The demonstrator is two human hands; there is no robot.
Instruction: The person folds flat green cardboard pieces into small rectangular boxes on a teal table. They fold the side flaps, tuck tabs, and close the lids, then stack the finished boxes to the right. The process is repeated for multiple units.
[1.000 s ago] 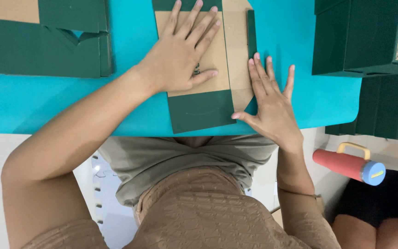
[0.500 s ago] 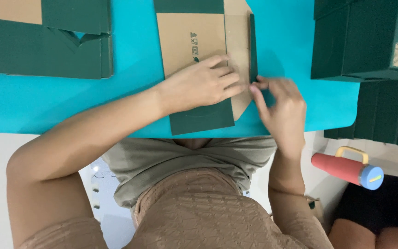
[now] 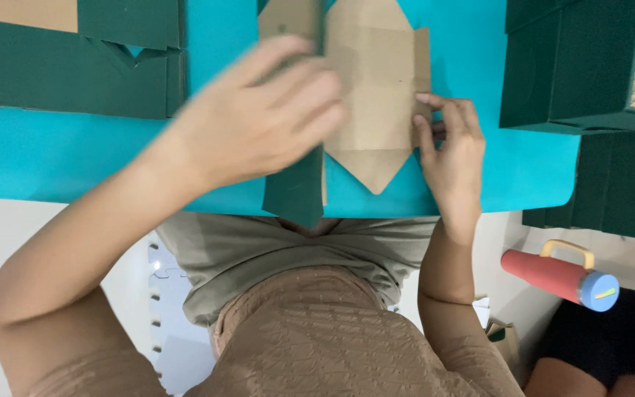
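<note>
While 0.5 s ago both hands met at the flat box's right edge, we now see the cardboard blank (image 3: 376, 95) opened brown-side up on the turquoise surface (image 3: 75, 158). Left hand (image 3: 259, 121), blurred, sweeps across it, grip loose and empty. Right hand (image 3: 450, 147) pinches the blank's right flap.

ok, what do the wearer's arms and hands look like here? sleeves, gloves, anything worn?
Both hands are bare: no gloves. The left hand is motion-blurred, so rings cannot be ruled out there; none show on the right hand. Both forearms are bare up to the elbows, with no watch or sleeve in view.
</note>
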